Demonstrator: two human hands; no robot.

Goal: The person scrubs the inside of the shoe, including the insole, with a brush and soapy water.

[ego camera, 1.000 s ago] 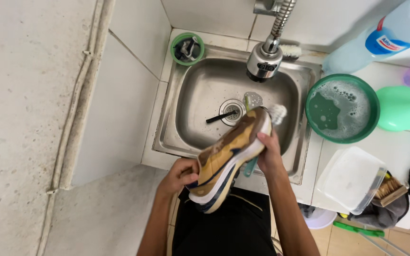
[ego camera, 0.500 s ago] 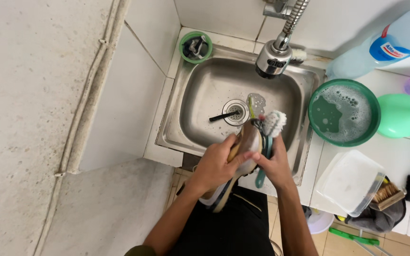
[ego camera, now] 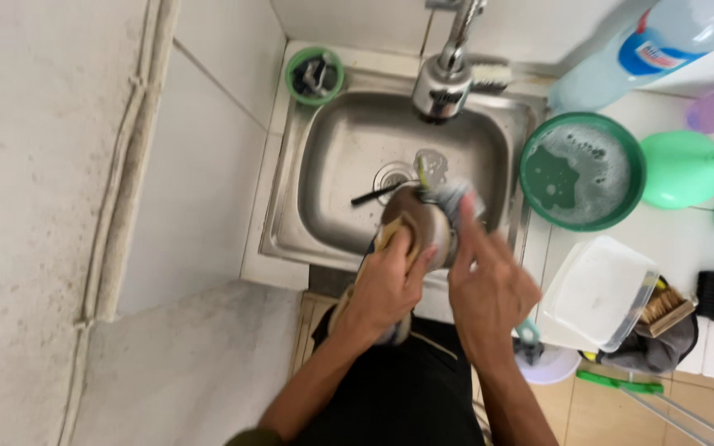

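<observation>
Head cam: steel sink point(ego camera: 332, 177) set in white tile, faucet point(ego camera: 444, 83) top center. Left hand point(ego camera: 386, 285) grips the tan shoe point(ego camera: 415, 227) over the sink's front edge, frame center. Right hand point(ego camera: 489, 285) is blurred, fingers loosely spread against it. Green soapy basin point(ego camera: 582, 171) crowds the right; the sink's left half is open.

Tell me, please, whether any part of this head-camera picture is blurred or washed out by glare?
In the head view, the shoe and both hands, left hand and right hand, are smeared by motion blur; the sink and green bowl look sharper. Light is soft, with mild sheen on the steel faucet, no harsh glare.
</observation>
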